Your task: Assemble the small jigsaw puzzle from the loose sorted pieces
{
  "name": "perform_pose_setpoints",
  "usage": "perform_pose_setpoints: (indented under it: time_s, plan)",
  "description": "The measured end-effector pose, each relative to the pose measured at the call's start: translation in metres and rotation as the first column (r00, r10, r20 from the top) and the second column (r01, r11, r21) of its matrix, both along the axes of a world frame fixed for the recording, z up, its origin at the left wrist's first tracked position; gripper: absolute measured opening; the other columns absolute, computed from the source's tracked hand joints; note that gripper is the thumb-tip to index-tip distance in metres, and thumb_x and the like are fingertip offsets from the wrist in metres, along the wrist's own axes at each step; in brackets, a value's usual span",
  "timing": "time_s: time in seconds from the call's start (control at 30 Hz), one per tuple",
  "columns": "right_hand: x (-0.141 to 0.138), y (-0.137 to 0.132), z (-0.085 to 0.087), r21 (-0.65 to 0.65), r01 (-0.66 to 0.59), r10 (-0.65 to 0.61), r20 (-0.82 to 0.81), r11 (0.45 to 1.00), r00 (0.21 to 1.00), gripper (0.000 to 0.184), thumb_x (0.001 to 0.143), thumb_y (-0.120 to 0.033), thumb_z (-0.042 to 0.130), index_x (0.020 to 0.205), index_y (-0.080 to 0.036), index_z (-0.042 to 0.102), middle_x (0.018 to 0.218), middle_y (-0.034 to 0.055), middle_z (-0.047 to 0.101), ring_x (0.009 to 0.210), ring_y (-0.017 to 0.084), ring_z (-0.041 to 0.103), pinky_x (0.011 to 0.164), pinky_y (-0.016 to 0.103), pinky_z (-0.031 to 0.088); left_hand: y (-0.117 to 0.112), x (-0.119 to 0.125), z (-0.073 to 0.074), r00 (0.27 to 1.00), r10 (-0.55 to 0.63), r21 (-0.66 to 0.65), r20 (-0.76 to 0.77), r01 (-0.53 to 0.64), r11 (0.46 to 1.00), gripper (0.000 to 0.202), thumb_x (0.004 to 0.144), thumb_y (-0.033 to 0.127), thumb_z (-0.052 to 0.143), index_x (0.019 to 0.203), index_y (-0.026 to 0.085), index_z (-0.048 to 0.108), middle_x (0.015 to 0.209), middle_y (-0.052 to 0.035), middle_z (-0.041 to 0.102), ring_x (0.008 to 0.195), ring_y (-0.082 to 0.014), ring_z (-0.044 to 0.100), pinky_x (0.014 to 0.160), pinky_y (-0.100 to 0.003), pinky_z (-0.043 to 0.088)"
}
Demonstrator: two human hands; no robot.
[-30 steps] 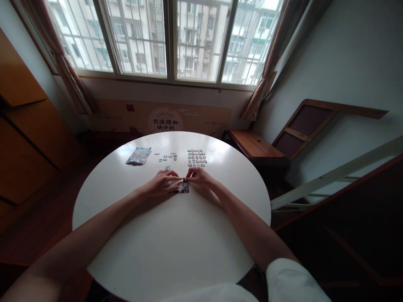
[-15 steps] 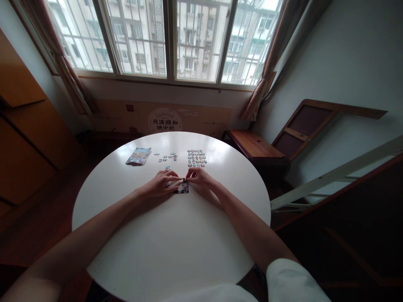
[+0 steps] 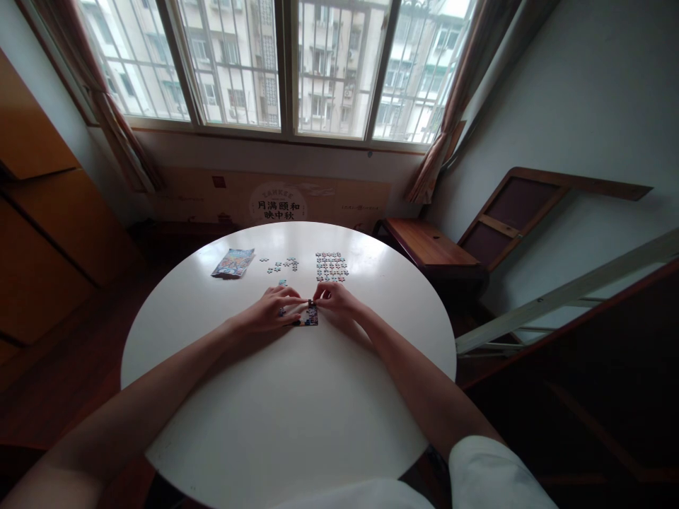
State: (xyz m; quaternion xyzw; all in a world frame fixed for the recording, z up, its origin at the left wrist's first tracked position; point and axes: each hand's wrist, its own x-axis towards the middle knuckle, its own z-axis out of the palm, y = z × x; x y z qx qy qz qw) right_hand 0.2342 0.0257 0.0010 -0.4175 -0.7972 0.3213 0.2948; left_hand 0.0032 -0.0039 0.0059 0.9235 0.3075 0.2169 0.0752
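A partly joined jigsaw puzzle (image 3: 312, 318) lies on the white table between my hands, dark and many-coloured, its left part covered by my fingers. My left hand (image 3: 269, 311) rests at its left side with thumb and fingers apart, the fingertips reaching its upper edge. At the top right corner, my right hand (image 3: 334, 295) is closed in a pinch on a small puzzle piece (image 3: 311, 302). Beneath the left palm a bluish puzzle piece (image 3: 282, 311) partly shows. Another light blue piece (image 3: 283, 283) lies just beyond the left fingers.
Rows of puzzle pieces (image 3: 332, 267) lie beyond my right hand. Several loose pieces (image 3: 289, 264) are scattered to their left. A colourful picture packet (image 3: 233, 263) lies at the far left of the round table (image 3: 286, 410). A wooden bench (image 3: 429, 240) stands behind, right.
Almost nothing differs. Both hands stay at the puzzle, with the right fingers still on the small piece at its top corner.
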Motion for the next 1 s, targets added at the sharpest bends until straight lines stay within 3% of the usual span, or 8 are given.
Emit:
perform_pose_setpoints:
  time_s: [1.0]
  plan:
    - [-0.0041, -0.0070, 0.0039, 0.070, 0.037, -0.040, 0.033, 0.997, 0.999, 0.003, 0.073, -0.012, 0.064, 0.075, -0.013, 0.066, 0.073, 0.0005, 0.061, 0.062, 0.008, 0.050, 0.056, 0.019, 0.038, 0.0035, -0.0015, -0.0044, 1.000, 0.005, -0.003, -0.021, -0.005, 1.000, 0.039, 0.089, 0.043, 0.051, 0.125, 0.030, 0.057, 0.114, -0.0072, 0.059, 0.105, -0.0238, 0.051, 0.093, -0.040, 0.034]
